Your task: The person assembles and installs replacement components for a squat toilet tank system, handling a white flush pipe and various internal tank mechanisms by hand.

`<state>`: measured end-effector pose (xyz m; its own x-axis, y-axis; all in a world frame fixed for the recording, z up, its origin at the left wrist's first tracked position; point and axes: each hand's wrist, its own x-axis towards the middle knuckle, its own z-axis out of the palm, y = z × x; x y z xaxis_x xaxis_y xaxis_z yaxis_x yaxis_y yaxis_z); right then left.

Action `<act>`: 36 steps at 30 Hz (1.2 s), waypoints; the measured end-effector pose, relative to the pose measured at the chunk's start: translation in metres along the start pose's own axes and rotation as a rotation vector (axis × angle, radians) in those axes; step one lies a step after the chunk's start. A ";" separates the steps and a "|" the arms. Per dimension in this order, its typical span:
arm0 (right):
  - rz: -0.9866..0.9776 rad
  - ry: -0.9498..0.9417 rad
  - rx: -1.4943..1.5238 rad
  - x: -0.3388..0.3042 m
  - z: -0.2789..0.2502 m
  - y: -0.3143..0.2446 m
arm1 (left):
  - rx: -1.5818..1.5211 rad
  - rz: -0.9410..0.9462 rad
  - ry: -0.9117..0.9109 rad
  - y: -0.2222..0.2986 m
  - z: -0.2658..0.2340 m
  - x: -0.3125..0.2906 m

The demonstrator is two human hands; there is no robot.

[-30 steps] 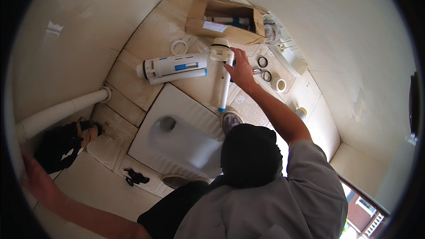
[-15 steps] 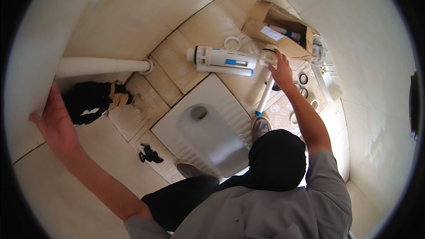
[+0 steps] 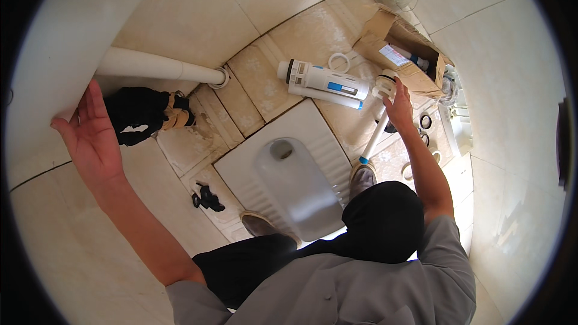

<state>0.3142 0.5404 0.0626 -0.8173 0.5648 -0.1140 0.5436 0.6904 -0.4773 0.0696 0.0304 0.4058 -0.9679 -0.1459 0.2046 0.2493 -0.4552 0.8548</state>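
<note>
My left hand (image 3: 95, 138) is raised at the left, palm turned up and fingers stretched. Its fingertips reach the lower edge of a smooth white body (image 3: 51, 78), near a thick white pipe (image 3: 162, 69). My right hand (image 3: 400, 107) is closed on a white plastic valve fitting with a black ring (image 3: 383, 84); a white tube (image 3: 374, 138) with a blue end slants down below it. Left of the fitting lies a white flush valve (image 3: 328, 81) with a blue strip and a side tube. A loose white ring (image 3: 339, 62) rests beyond that valve.
A squat toilet pan (image 3: 301, 186) is set in the floor between my shoes. An open cardboard box (image 3: 412, 78) holding parts stands at the far right. Several black and white rings (image 3: 425, 121) lie near my right forearm. Black items (image 3: 208, 198) and a black bag (image 3: 141, 111) are on the left.
The view has turned, so the floor things sit farther right in the picture. More of my left fingers shows against the white body. My right hand still holds the valve fitting.
</note>
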 end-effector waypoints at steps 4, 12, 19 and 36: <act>-0.062 0.059 -0.056 -0.011 -0.016 -0.020 | -0.090 -0.181 0.068 0.001 0.008 -0.019; -0.417 -0.369 1.297 -0.039 -0.182 -0.161 | 0.018 -0.417 0.042 -0.041 0.002 -0.069; -1.570 -0.903 1.559 -0.083 -0.303 -0.282 | 0.136 -0.489 0.043 -0.060 0.020 -0.066; -0.628 -1.069 1.121 -0.013 -0.223 -0.361 | -0.112 -0.227 0.271 0.026 0.027 -0.039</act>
<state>0.1713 0.3849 0.4303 -0.8507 -0.5235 0.0461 0.0922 -0.2349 -0.9676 0.1131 0.0477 0.4331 -0.9591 -0.2509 -0.1311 0.0456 -0.5939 0.8032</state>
